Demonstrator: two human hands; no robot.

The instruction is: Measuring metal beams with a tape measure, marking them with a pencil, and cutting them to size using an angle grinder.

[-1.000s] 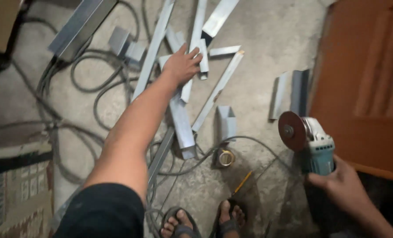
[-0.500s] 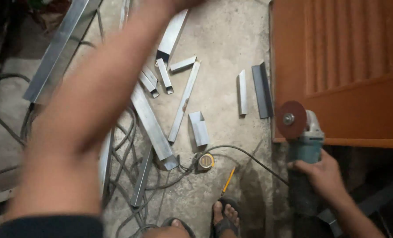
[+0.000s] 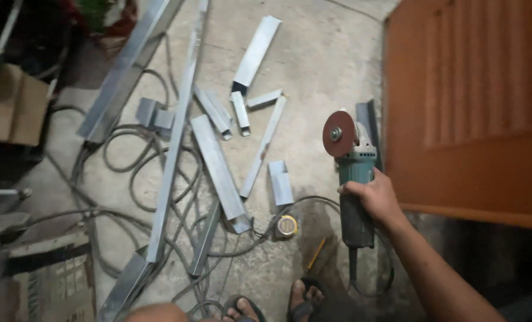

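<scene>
Metal workshop, steel offcuts (image 3: 218, 167), cables (image 3: 129, 173), angle grinder (image 3: 354, 179)

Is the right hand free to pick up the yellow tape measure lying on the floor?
Probably not as it is: the right hand is wrapped around the angle grinder. The tape measure lies uncovered on the floor just left of it, among cables.

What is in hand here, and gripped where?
The right hand grips a teal angle grinder with a red disc by its body. The left hand is out of view.
</scene>
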